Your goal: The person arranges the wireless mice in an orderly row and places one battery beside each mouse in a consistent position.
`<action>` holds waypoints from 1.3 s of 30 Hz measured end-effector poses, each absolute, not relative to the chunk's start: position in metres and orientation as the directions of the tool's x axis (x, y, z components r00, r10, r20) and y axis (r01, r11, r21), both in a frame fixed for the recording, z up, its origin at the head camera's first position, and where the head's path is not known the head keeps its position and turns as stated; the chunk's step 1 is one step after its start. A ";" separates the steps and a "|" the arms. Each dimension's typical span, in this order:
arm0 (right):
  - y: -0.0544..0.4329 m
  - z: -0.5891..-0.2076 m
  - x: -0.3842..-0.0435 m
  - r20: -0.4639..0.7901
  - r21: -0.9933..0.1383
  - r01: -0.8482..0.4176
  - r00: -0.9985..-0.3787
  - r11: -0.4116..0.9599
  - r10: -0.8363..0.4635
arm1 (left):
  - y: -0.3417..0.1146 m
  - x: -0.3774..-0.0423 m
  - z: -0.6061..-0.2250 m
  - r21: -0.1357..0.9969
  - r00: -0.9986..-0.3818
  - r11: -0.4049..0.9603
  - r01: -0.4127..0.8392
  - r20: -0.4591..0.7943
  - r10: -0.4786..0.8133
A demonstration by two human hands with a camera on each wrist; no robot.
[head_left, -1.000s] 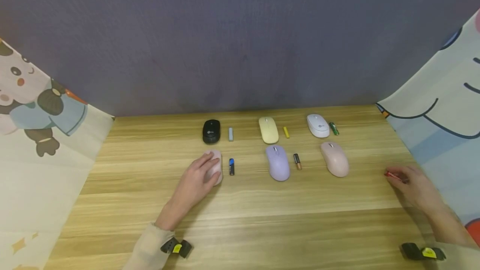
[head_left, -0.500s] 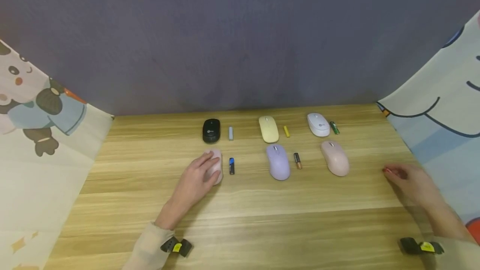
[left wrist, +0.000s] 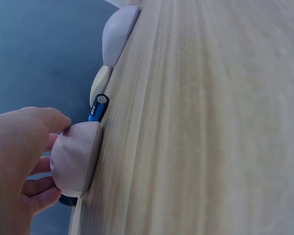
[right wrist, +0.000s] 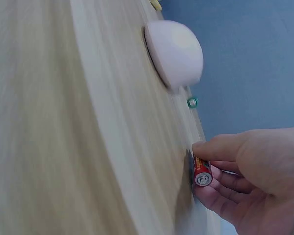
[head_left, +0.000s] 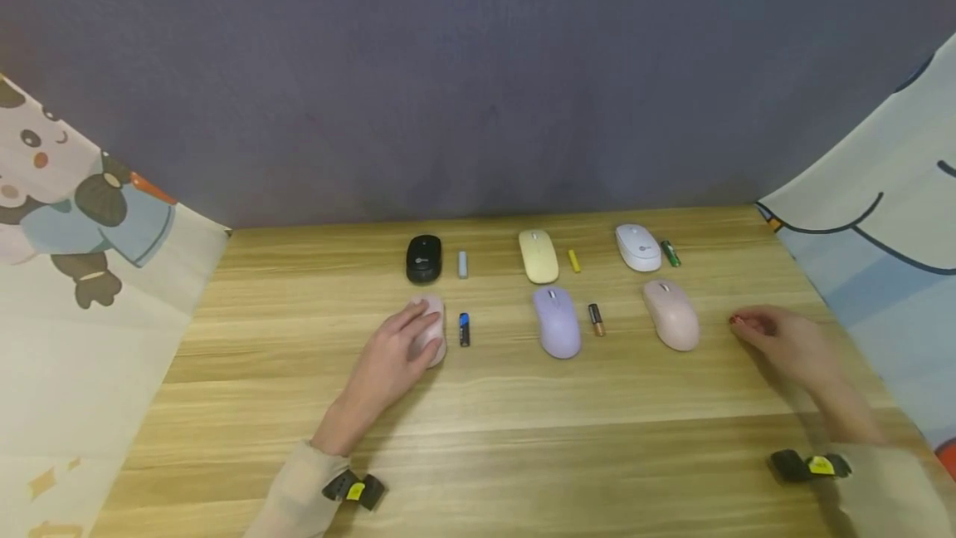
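My left hand [head_left: 388, 359] grips a pale pink computer mouse [left wrist: 76, 159] that sits on the table, thumb on one side and fingers on the other. A blue and black battery [head_left: 465, 330] lies just right of that mouse. On the far right, my right hand [head_left: 787, 347] pinches a red battery [right wrist: 202, 171] between thumb and fingers, low over the table. Most of the red battery is hidden in the head view. Nearest to this hand is a second pink mouse [head_left: 671, 315], a short way to its left.
Across the wooden table [head_left: 478, 438] stand a black mouse [head_left: 423, 259], a yellow mouse [head_left: 538, 256], a white mouse [head_left: 638, 247] and a purple mouse [head_left: 557, 323]. Beside them lie a light blue battery [head_left: 463, 264], a yellow battery [head_left: 574, 261], a green battery [head_left: 670, 253] and a black-and-copper battery [head_left: 596, 320].
My right hand has moved left with the red battery, closer to the second pink mouse. The left hand stays in place on its mouse.
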State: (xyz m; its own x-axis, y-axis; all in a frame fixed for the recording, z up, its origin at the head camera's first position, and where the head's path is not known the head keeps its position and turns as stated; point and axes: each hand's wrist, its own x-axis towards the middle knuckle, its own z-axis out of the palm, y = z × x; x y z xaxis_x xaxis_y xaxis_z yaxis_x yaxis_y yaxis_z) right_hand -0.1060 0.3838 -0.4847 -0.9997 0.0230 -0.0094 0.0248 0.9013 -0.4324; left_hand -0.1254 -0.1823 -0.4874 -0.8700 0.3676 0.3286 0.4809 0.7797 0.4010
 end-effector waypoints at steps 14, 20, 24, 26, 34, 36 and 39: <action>0.354 -0.488 -0.127 0.047 -0.496 -0.023 -0.999 0.868 0.000 | -0.180 -0.124 -0.484 0.398 -0.861 0.773 0.494 0.348 0.372; 0.349 -0.490 -0.129 0.025 -0.498 0.005 -0.999 0.867 0.020 | -0.179 -0.124 -0.484 0.398 -0.862 0.773 0.493 0.340 0.375; 0.347 -0.491 -0.132 0.009 -0.490 0.027 -0.999 0.871 0.036 | -0.178 -0.124 -0.483 0.405 -0.865 0.773 0.489 0.337 0.371; 0.346 -0.492 -0.132 0.006 -0.489 0.032 -0.999 0.871 0.040 | -0.178 -0.124 -0.483 0.406 -0.865 0.772 0.489 0.339 0.370; 0.344 -0.491 -0.134 -0.014 -0.504 0.036 -0.999 0.863 0.033 | -0.180 -0.124 -0.484 0.405 -0.869 0.777 0.482 0.339 0.362; 0.343 -0.491 -0.134 -0.014 -0.504 0.035 -0.999 0.863 0.032 | -0.180 -0.123 -0.483 0.410 -0.871 0.777 0.477 0.335 0.359; 0.342 -0.491 -0.134 -0.014 -0.503 0.035 -0.999 0.863 0.033 | -0.181 -0.123 -0.483 0.410 -0.872 0.778 0.476 0.333 0.359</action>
